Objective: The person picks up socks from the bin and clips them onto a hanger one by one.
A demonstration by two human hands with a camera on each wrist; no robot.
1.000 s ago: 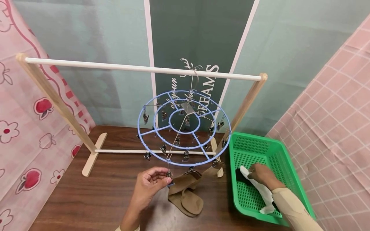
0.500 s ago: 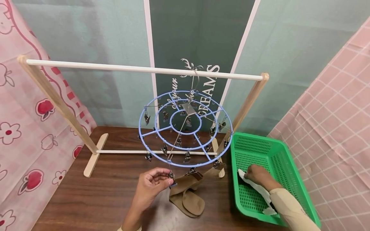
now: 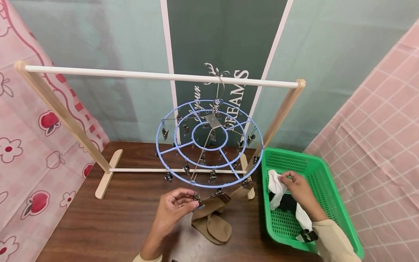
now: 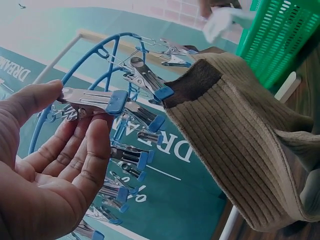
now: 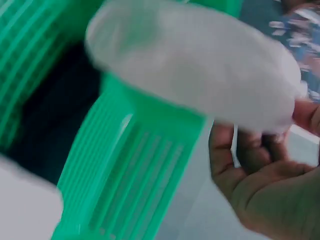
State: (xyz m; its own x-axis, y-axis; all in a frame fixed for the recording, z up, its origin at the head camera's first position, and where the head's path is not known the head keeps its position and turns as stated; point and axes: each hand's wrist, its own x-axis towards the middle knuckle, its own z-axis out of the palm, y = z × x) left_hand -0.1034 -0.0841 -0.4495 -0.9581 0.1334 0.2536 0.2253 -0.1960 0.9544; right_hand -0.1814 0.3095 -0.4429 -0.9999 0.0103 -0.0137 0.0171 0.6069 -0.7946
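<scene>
A round blue clip hanger [image 3: 209, 186] hangs by its hook from a white rod. My left hand [image 3: 173, 211] pinches one of its metal clips [image 4: 87, 100] between thumb and fingers; the clip's blue tips hold nothing. Just right of it, a ribbed brown sock [image 4: 235, 145] hangs from neighbouring clips. Over the green basket [image 3: 266, 222], my right hand [image 3: 299, 191] pinches a white sock [image 3: 276, 186] by its edge. Blur softens that sock in the right wrist view. Below it in the basket lie a black item [image 3: 288, 202] and another white piece [image 3: 303, 218].
The white rod [image 3: 131, 74] spans a wooden stand [image 3: 62, 112] on the brown table [image 3: 82, 222]. Several other clips dangle under the hanger's rings. Patterned pink cloth [image 3: 29, 163] covers the left side, and pink checked cloth [image 3: 376, 145] the right.
My right hand has risen from the basket's bottom with the white sock, uncovering the black item. The left hand keeps hold of the clip, nearly still.
</scene>
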